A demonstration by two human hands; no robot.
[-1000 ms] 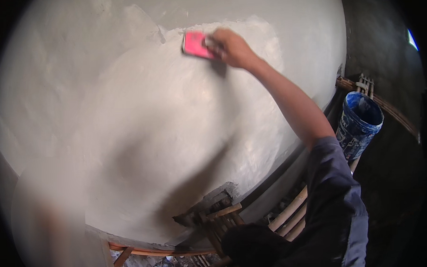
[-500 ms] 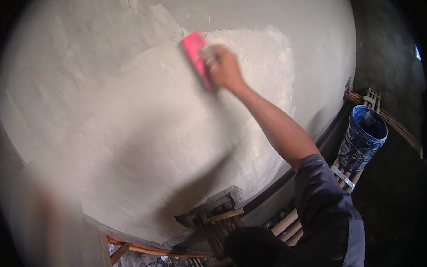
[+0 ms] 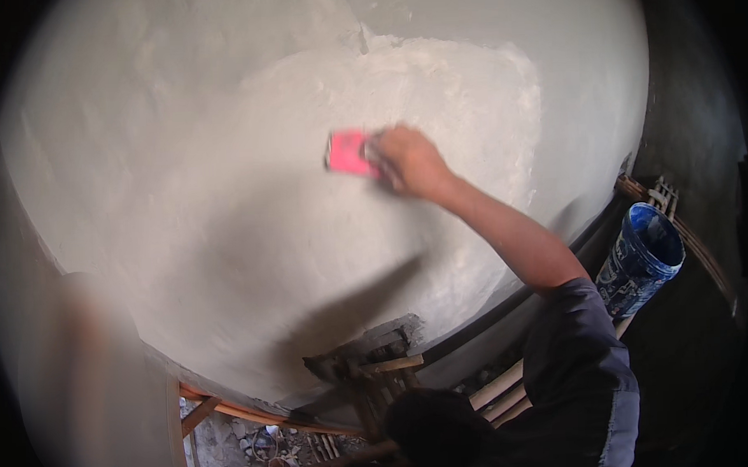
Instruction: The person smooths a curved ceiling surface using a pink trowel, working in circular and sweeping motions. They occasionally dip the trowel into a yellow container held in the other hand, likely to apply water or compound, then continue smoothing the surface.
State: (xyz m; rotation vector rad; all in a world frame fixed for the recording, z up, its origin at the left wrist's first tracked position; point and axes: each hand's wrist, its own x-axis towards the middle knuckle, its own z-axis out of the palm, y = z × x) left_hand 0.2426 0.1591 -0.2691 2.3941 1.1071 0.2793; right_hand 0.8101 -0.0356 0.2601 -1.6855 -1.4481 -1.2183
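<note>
R hand (image 3: 410, 160) grips pink flat tool (image 3: 348, 152) at wall (image 3: 173, 150), below top edge of pale patch (image 3: 467, 82) — smoothing pass, prob. Next stroke likely calls for flat, even pressure. L hand out of view — can't tell its state.

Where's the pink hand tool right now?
In the head view, the pink tool is just left of centre and above mid-height, held in the person's right grip before the pale wall, well left of the blue bucket.
</note>
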